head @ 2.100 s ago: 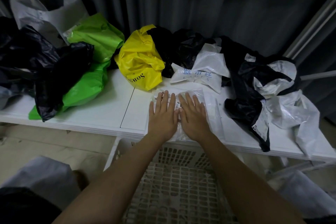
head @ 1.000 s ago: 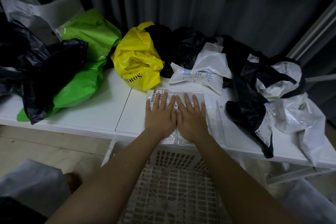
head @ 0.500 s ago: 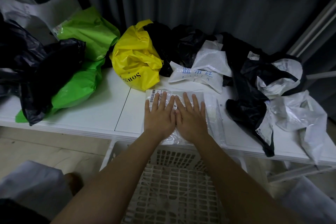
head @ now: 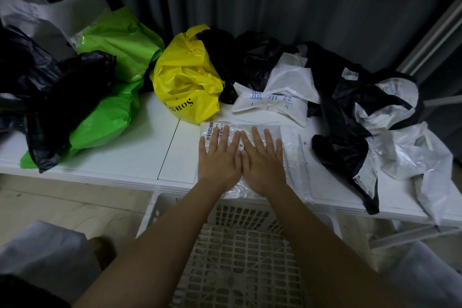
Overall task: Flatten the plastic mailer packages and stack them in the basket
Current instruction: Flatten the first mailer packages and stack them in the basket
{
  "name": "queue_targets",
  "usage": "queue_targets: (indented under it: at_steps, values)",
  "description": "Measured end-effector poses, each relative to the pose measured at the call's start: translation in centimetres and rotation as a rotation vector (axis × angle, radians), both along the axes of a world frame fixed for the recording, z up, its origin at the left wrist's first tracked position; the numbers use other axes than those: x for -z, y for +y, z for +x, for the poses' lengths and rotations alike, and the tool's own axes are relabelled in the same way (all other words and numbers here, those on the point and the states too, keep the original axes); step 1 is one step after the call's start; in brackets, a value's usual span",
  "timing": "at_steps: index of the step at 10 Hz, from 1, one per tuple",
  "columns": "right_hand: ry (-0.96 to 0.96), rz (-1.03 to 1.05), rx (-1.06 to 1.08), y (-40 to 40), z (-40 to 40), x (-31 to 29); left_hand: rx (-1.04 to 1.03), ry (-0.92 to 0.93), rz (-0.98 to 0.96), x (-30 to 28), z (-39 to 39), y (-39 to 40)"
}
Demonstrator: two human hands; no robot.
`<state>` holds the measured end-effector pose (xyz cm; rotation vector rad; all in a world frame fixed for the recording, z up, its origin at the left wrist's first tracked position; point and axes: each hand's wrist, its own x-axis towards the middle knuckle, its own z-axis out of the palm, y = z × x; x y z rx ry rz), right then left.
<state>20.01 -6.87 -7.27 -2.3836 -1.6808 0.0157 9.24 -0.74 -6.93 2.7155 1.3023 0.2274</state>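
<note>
**Both palms flat on the clear mailer at the table's front edge**

Your left hand (head: 219,157) and right hand (head: 263,159) lie side by side, fingers straight and spread, thumbs touching, pressing down on a clear plastic mailer (head: 290,147). Neither hand grips anything; the flat palms look meant to push the air out and smooth the film. The mailer sits at the front edge of the white table (head: 120,157), its near end hanging slightly over, directly above the white lattice basket (head: 240,252) on the floor. That spot probably lets you slide it straight down once it is flat. The basket appears to hold nothing yet.

Along the back edge wait the unflattened bags: a yellow bag (head: 186,77), green bags (head: 110,97), black bags (head: 50,92) towards the left end, a white printed mailer (head: 275,102), and a black-and-white heap (head: 380,120) towards the right end.
</note>
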Motion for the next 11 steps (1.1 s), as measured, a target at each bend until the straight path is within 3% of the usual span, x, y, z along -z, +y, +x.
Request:
queue_targets:
  at_steps: [11]
  values:
    - [0.046,-0.080,-0.004,0.04,0.09,0.20,-0.002,0.042,-0.016,0.34,0.00,0.10]
